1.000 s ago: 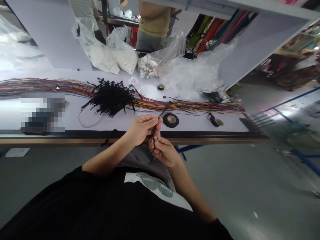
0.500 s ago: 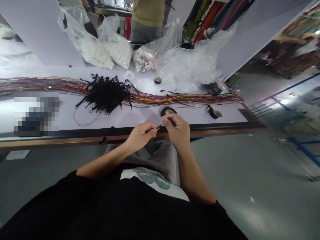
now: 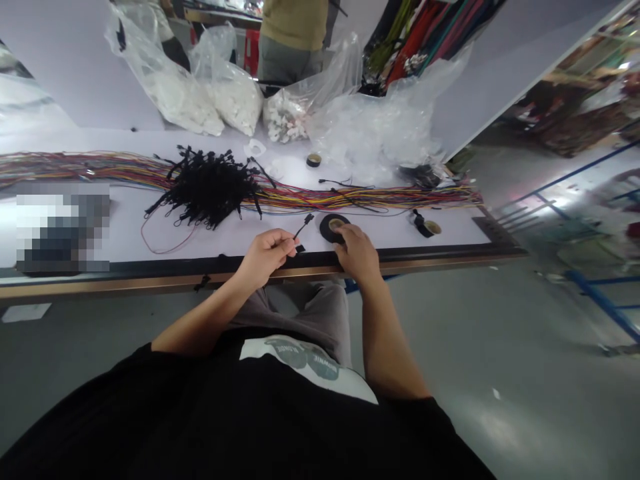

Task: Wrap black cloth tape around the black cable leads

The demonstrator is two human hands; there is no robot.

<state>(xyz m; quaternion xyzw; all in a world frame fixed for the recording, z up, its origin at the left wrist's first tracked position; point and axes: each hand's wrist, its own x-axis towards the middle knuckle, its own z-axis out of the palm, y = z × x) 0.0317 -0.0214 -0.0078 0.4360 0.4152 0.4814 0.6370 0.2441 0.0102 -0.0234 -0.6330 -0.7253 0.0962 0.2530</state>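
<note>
My left hand (image 3: 270, 257) pinches a short black cable (image 3: 301, 229) over the table's front edge. A small black connector tops its upper end, and another dark piece pokes out by my fingertips. To its right, my right hand (image 3: 359, 252) has its fingers closed on the near right side of a roll of black tape (image 3: 328, 229), which lies flat on the table. Some of the roll is hidden beneath those fingers. Left of my hands lies a heap of short black cables (image 3: 213, 187) with small connectors.
A long bundle of coloured wires (image 3: 400, 199) runs along the table (image 3: 250, 243). Smaller tape rolls (image 3: 314, 160) lie behind and to the right. Plastic bags of white parts (image 3: 285, 117) line the back. A person (image 3: 293, 40) stands beyond.
My hands have moved apart. The left has shifted left with the cable, whose connector now shows; the right has let go of the cable and taken hold of the tape roll.
</note>
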